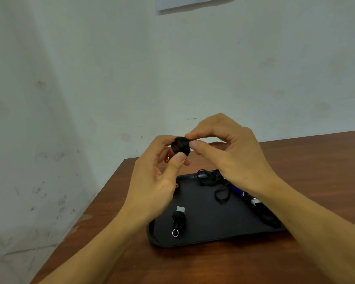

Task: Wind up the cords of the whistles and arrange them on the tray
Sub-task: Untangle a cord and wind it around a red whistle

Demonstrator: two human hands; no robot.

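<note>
My left hand (158,181) grips a red whistle (177,148) wrapped in black cord, raised above the table. My right hand (230,152) pinches the black cord at the whistle's right side between thumb and forefinger. Below lies a black tray (209,238). On it sits a grey whistle (179,219) with its cord wound round it and a metal ring at its end. A loose black cord (213,182) lies at the tray's far side, leading to a blue whistle (239,191) partly hidden by my right wrist. Another whistle (256,202) shows beside my right forearm.
The tray rests on a brown wooden table (316,160) whose left edge (86,212) runs diagonally beside a whitish wall (70,99). A small red piece (177,185) shows at the tray's far left, behind my left hand.
</note>
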